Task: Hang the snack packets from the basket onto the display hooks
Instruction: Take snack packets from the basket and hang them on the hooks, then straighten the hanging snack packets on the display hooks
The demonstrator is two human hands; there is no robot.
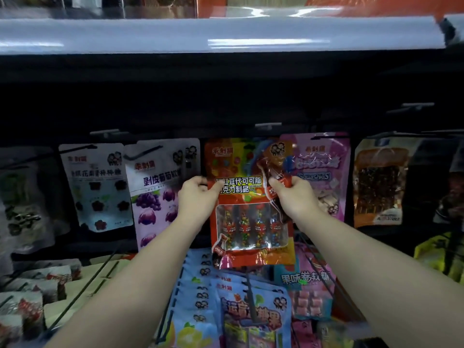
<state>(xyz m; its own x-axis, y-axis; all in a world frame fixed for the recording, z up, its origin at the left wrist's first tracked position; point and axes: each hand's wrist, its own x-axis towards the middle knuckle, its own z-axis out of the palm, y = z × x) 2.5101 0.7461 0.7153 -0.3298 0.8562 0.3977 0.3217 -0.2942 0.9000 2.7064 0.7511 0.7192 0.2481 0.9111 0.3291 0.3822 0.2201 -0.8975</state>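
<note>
My left hand (198, 194) is curled closed on the left edge of a red snack packet (251, 197), thumb across its front. My right hand (292, 194) is closed too, pinching the packet's right edge together with a crumpled fold of glossy film. Between them the packet hangs upright at the display wall, in the row of hanging bags, between a purple grape packet (157, 194) and a pink packet (324, 172).

I judge it light and floppy: thin, shiny film that buckles under a grip and could slide through fingers, with a clear window showing small candy bottles that add some weight low down. Holding both upper edges, as now, should keep the top flat for threading.

The hook (267, 125) above shows only as a pale blur, and I cannot tell whether the packet's hang hole is on it. The top strip is dim and soft. The basket (324, 267) below shows only as dark wire over more packets, its rim cut off by the frame.
</note>
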